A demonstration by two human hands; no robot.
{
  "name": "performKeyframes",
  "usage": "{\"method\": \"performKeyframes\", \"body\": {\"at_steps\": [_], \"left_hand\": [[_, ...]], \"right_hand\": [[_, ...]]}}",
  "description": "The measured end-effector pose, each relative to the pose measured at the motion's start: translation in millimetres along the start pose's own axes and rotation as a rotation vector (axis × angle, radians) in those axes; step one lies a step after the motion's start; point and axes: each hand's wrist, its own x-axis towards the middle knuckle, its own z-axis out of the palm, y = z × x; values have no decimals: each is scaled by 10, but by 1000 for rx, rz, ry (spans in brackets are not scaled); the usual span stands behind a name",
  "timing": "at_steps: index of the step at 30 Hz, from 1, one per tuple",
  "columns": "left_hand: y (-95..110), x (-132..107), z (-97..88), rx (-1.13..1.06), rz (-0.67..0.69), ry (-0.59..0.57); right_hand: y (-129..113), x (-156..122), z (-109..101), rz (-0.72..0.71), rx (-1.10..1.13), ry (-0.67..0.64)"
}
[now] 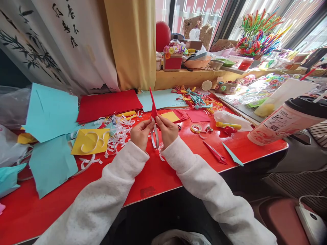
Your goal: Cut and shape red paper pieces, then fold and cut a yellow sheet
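Over the middle of the red table, my left hand (141, 133) and my right hand (167, 131) are close together, fingers pinched. Between them a narrow, pointed piece of folded red paper (154, 108) stands upright, its tip pointing away from me. A white strip (154, 136) curves down in a loop between my hands, its upper end at my left fingertips. The fingers of both hands meet the base of the red paper; the exact grip is partly hidden. On the right lie a similar folded red paper piece (215, 152) and a folded light blue one (233, 154).
Curled white paper shreds (121, 134) lie left of my hands, beside a yellow sheet (90, 141) and light blue sheets (52, 112). A tape roll (196, 128) and a yellow glue stick (228, 125) are on the right. A tilted drink cup (288, 119) stands near the right edge.
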Motion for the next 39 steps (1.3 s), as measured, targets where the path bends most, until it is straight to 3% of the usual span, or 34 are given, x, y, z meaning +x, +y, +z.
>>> {"method": "performKeyframes", "body": {"at_steps": [19,30,39], "left_hand": [[42,1,-3,33,-30,28],[10,12,-18,27,39,36],[68,15,-31,57,88,39]], "right_hand": [[-18,-7,9,-7,-1,0],[22,-24,8,-114,-80,-46],[-20,-61,11,-107,-86,-80]]}}
